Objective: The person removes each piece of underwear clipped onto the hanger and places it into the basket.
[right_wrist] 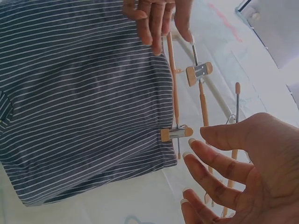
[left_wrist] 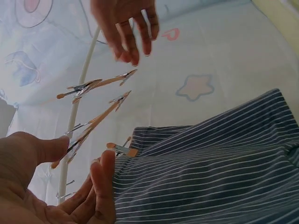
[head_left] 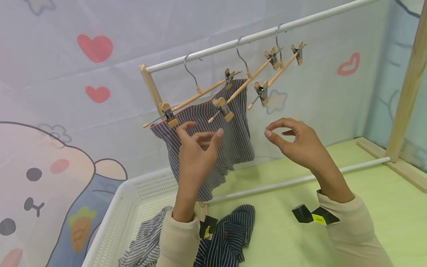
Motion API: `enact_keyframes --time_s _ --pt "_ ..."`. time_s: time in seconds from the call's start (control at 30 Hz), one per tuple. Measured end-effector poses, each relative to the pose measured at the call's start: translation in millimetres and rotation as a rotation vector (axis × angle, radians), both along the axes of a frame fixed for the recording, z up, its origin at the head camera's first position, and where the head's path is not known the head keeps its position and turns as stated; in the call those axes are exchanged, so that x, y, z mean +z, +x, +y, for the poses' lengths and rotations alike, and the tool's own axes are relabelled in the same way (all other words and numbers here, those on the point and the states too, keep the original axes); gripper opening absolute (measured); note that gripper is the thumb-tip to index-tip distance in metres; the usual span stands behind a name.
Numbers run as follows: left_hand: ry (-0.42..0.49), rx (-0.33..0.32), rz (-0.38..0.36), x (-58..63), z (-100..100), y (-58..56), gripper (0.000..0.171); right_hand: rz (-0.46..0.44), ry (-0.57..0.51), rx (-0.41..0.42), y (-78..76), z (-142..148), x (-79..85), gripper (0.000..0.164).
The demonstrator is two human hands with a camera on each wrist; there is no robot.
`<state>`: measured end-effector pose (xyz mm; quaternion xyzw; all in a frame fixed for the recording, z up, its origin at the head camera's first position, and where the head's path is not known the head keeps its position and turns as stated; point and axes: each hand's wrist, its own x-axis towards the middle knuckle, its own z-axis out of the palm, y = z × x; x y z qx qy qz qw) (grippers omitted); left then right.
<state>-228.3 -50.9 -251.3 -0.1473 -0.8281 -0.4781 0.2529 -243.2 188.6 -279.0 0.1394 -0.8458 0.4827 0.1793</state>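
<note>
Soft, even light fills the head view, and only faint, fuzzy shadows lie on the green table [head_left: 273,207]. The left wrist view is dimmer and grayer, and the right hand [left_wrist: 124,16] on its far side looks a bit smeary. The right wrist view has a milky haze that is palest at the far right, so the lamp may be over there, but I can't really tell.

Three hangers [head_left: 243,86], six clips [head_left: 224,109], one basket [head_left: 111,213]
</note>
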Motion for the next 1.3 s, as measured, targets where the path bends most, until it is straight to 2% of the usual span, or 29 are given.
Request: enact_keyframes --time_s 0.17,0.37,0.63,0.83,0.97,1.07,1.17,1.3 --pt "-0.058 -0.038 -0.078 -17.6 2 10.8 0.070 0.009 0.007 -0.002 -0.8 -1 0.8 0.036" --pt "-0.108 -0.049 -0.143 -34.0 1 22.1 0.065 0.007 0.018 -0.003 -0.1 -1 0.6 0.037" --pt "-0.110 -0.074 -0.135 -52.1 -9 24.9 0.054 0.027 0.031 0.006 -1.6 -6 -0.6 0.034" --pt "-0.209 -0.123 -0.109 -65.7 -10 24.1 0.041 0.027 0.050 0.016 0.4 -6 -1.1 0.036" --pt "-0.301 -0.137 -0.121 -71.5 -12 24.8 0.036 0.001 0.057 0.023 0.8 -6 -1.5 0.039" --pt "-0.436 -0.164 -0.137 -76.2 -15 26.6 0.036 -0.009 0.062 0.033 0.3 -8 -2.2 0.039" --pt "-0.581 -0.225 -0.116 -81.3 -19 26.7 0.039 0.017 0.081 0.045 -0.7 -9 -2.3 0.036" --pt "-0.680 -0.293 -0.100 -85.4 -19 25.1 0.041 0.049 0.117 0.060 -1.4 -11 -1.4 0.029"
